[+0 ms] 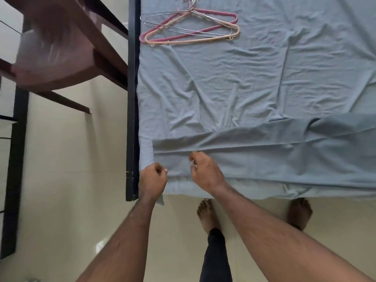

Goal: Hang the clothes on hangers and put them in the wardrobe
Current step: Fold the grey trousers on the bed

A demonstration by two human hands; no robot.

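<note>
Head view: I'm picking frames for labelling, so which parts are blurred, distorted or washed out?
Head view: the brown chair at upper left is smeared by motion blur; the black bed frame runs slanted from wide-angle distortion; the hangers and both hands, left hand and right hand, are sharp; light is soft, with one small glare patch on the floor.

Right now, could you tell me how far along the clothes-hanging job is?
Nothing looks hung yet. The pink, peach and wire hangers lie bare on the blue bedsheet. Both hands, left hand and right hand, hover at the folded grey-blue garment. Hanging and the wardrobe remain.
</note>
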